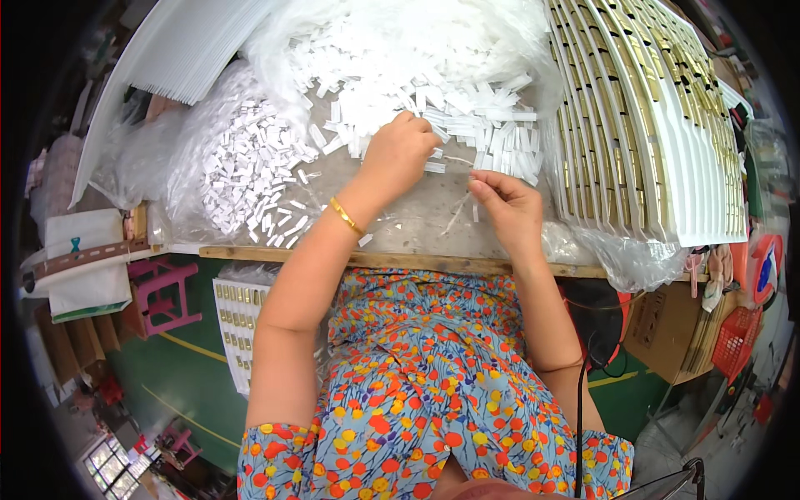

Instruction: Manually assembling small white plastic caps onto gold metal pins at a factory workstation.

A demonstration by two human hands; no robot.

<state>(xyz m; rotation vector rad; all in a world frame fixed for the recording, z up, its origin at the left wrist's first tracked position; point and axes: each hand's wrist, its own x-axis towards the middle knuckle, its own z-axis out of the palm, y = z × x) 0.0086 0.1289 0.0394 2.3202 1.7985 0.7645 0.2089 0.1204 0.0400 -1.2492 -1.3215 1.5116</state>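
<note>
My left hand (398,157), with a yellow band on its wrist, is curled at the near edge of a heap of small clear-white plastic pieces (467,104). Its fingertips are turned away, so whatever lies between them is hidden. To the right, my right hand (510,207) pinches thumb and forefinger together on a small whitish plastic piece (476,213), partly covered by the fingers. Left of my left forearm lies a second heap, of shorter white pieces (246,167), spilling from a clear bag.
White trays with rows of gold-coloured metal parts (617,125) stack up at the right. More white trays (200,42) stand at the far left. A wooden strip (467,264) edges the grey table. A pink stool (162,293) and a cardboard box (658,325) stand lower down.
</note>
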